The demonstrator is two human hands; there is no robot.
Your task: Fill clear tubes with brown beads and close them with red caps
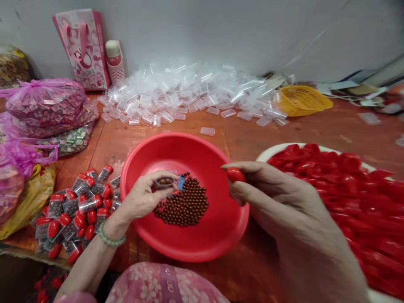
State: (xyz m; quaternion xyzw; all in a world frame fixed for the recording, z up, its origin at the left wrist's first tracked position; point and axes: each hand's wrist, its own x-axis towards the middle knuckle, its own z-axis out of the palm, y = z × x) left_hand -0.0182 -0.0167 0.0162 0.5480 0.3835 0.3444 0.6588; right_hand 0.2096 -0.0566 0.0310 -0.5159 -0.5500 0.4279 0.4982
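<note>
My left hand (147, 195) is closed round a small clear plastic container (165, 181), its open mouth showing brown balls inside. It is held over the left side of a red basin (217, 235). On the basin's floor lies a heap of small brown balls (186, 204). Between thumb and fingertips, my right hand (268, 198) pinches a glossy red cap (235, 174) above the basin's right rim. The cap and the container are apart. Beside my right hand stands a white tub (268, 153) heaped with red caps (353, 206).
Filled, red-capped containers (75, 206) are piled left of the basin. Clear containers (189, 94) form a long heap along the wall, with a yellow basket (304, 101) to its right. Knotted pink bags (47, 103), a gift bag (82, 50) and a flask (115, 63) stand at left.
</note>
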